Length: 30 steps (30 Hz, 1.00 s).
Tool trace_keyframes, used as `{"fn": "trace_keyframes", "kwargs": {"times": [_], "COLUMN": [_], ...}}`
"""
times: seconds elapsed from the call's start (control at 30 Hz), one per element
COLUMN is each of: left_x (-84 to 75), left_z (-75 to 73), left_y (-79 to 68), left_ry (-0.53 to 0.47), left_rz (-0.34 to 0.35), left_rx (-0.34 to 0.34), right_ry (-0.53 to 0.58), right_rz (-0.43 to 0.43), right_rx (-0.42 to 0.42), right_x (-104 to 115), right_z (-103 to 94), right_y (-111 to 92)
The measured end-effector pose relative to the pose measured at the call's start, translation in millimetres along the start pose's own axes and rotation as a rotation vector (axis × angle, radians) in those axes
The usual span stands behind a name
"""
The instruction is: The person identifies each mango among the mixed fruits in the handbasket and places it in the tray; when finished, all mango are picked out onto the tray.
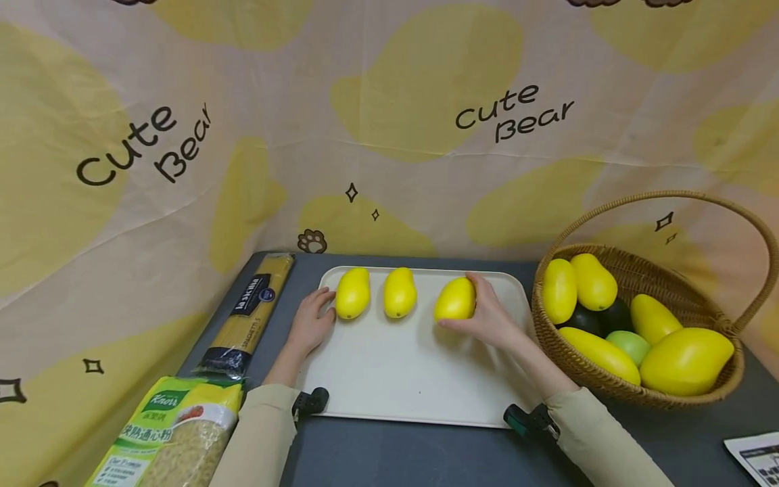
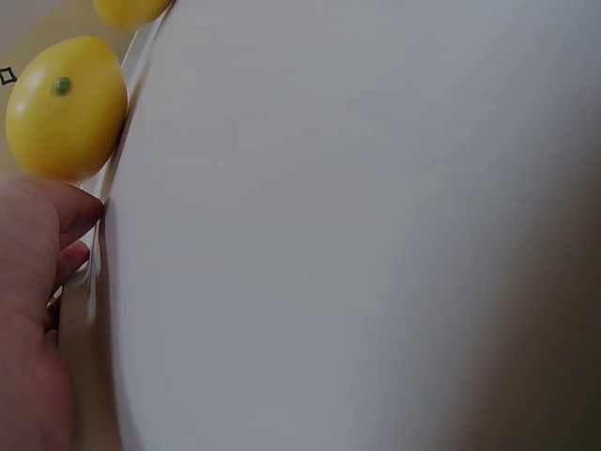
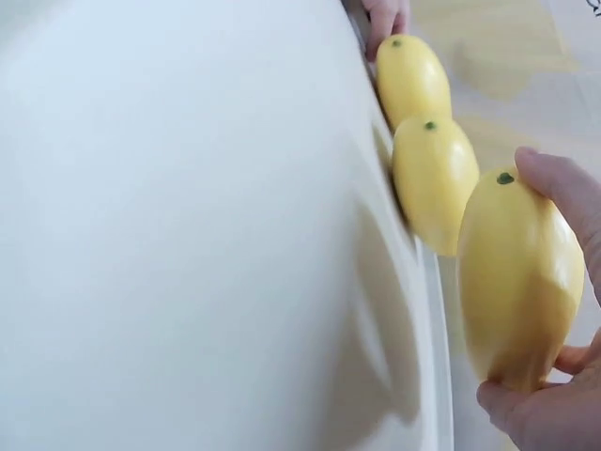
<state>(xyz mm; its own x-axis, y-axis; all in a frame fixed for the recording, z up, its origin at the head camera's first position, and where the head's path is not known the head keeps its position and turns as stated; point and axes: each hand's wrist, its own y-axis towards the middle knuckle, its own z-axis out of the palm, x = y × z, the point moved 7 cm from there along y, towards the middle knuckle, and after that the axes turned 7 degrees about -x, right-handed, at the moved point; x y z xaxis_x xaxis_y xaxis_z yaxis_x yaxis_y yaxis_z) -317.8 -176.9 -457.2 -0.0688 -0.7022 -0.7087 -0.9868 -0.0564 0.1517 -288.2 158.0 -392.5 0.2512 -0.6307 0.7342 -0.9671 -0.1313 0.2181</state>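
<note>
My right hand (image 1: 487,314) grips a yellow mango (image 1: 454,299) between thumb and fingers. In the right wrist view, the held mango (image 3: 519,282) is close over the tray, its green stem end near one fingertip. Two more mangoes, a left one (image 1: 352,293) and a middle one (image 1: 399,293), lie side by side along the far part of the white tray (image 1: 395,379). My left hand (image 1: 314,320) rests at the tray's left rim, fingertips right beside the left mango (image 2: 66,113). It holds nothing, and its fingers are relaxed.
A wicker basket (image 1: 544,355) with a tall handle stands right of the tray, with several yellow fruits, a green one and dark ones inside. Spaghetti (image 1: 249,314) and a Knorr pasta bag (image 1: 170,433) lie at left. A printed sheet (image 1: 757,456) lies at lower right.
</note>
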Motion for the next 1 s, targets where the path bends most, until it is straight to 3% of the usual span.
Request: {"fn": "trace_keyframes", "kwargs": {"times": [0.77,1.0], "left_x": [0.6,0.7], "left_z": [0.4,0.7], "left_y": [1.7,1.3], "left_ry": [-0.005,-0.008], "left_rz": [0.010,0.018], "left_rx": [-0.020,-0.017], "right_ry": [-0.056,-0.048], "right_rz": [-0.068,-0.041], "right_rx": [0.071,0.094], "right_x": [-14.8,-20.1], "right_z": [22.9,26.2], "right_y": [32.2,34.6]}}
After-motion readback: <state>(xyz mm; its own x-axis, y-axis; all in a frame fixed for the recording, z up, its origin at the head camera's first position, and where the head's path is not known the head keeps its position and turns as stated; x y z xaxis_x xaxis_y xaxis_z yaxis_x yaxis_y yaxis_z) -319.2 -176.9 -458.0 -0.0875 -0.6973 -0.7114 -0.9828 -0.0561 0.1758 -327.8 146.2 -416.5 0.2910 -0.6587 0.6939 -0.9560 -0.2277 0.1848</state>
